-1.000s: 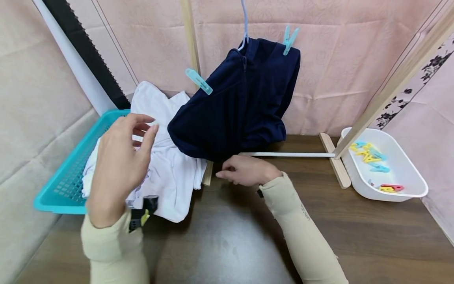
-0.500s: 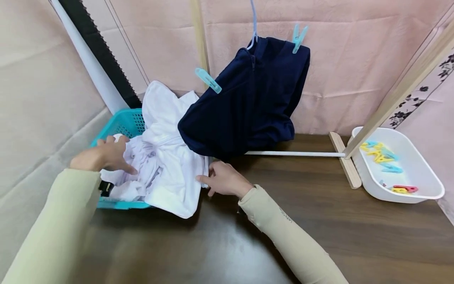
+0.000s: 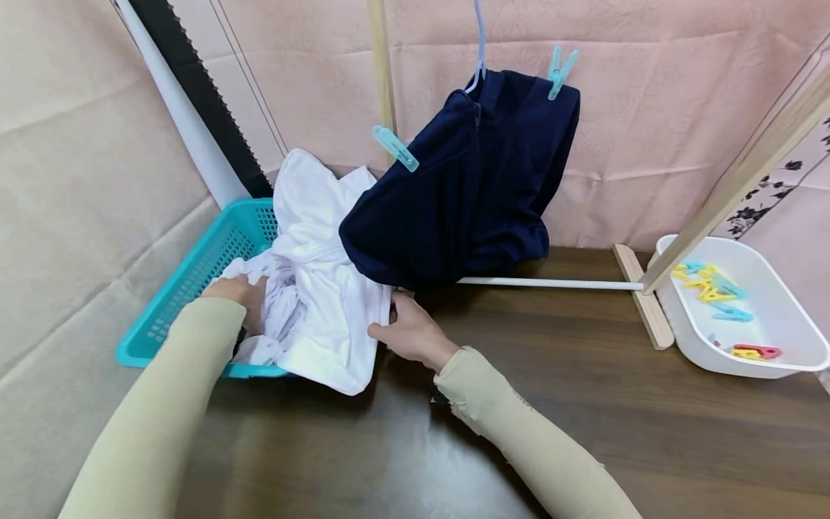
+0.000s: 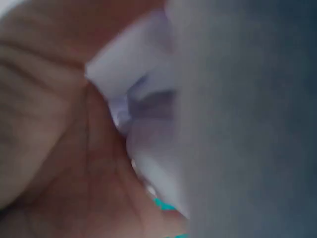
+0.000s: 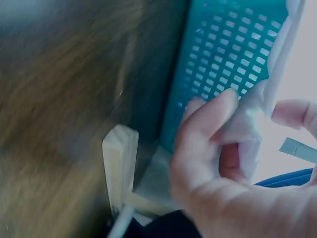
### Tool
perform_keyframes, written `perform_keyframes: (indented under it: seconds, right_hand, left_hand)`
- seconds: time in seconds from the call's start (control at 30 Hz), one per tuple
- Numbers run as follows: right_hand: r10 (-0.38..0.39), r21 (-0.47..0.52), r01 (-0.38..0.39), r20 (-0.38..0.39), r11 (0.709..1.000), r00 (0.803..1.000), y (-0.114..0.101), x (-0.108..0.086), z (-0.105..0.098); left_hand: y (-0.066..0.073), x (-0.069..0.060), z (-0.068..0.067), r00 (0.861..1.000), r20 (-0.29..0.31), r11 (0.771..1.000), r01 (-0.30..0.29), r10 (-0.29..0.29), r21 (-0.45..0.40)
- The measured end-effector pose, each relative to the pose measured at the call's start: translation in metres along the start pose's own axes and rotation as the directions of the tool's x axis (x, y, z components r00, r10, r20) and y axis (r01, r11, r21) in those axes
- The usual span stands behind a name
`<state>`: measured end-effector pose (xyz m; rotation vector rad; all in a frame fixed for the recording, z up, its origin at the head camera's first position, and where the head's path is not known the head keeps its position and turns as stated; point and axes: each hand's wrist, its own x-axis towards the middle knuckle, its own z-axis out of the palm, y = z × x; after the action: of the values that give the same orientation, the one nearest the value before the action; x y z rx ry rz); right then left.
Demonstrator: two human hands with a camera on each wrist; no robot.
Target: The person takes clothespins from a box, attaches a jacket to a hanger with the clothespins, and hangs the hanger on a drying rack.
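A white garment drapes over the right side of a turquoise basket, its lower corner hanging past the rim. Inside the basket lies pale lavender-white cloth, gathered in folds. My left hand is sunk into these folds; in the left wrist view the palm closes round the cloth, with its fingertips hidden. At the white garment's right edge my right hand pinches the fabric. The right wrist view shows curled fingers on that edge, beside the basket wall.
Dark navy trousers hang from a pale blue hanger with turquoise clothespins. Below runs a white rod of a wooden stand. A white tub at right holds several coloured clothespins.
My left hand has come down from above the basket into the lavender-white cloth. My right hand has moved left from near the rod to the white garment's edge. The view has turned slightly left.
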<state>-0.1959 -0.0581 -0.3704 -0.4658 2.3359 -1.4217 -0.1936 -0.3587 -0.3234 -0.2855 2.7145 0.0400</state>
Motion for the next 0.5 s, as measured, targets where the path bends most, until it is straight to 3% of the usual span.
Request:
perform_keyframes:
  seconds: [0.13, 0.23, 0.37, 0.5]
  right_hand:
    - [-0.098, -0.154, 0.084, -0.084, 0.984, 0.992, -0.001, -0.001, 0.003]
    - [-0.121, -0.164, 0.100, -0.129, 0.981, 0.984, -0.002, -0.003, 0.005]
    - [-0.083, -0.096, 0.068, -0.171, 0.993, 0.982, -0.004, -0.006, 0.006]
    - [-0.031, -0.053, 0.025, -0.106, 0.998, 0.994, -0.005, -0.009, 0.004]
  left_hand:
    - [0.002, -0.001, 0.004, 0.987, -0.108, 0.982, -0.099, 0.118, 0.163]
    - [-0.001, 0.001, 0.003, 0.991, -0.088, 0.987, -0.093, 0.105, 0.135]
    - [-0.008, 0.006, -0.001, 0.994, -0.028, 0.990, -0.099, 0.102, 0.101]
    - [-0.017, 0.012, -0.005, 0.995, 0.004, 0.995, -0.098, 0.098, 0.027]
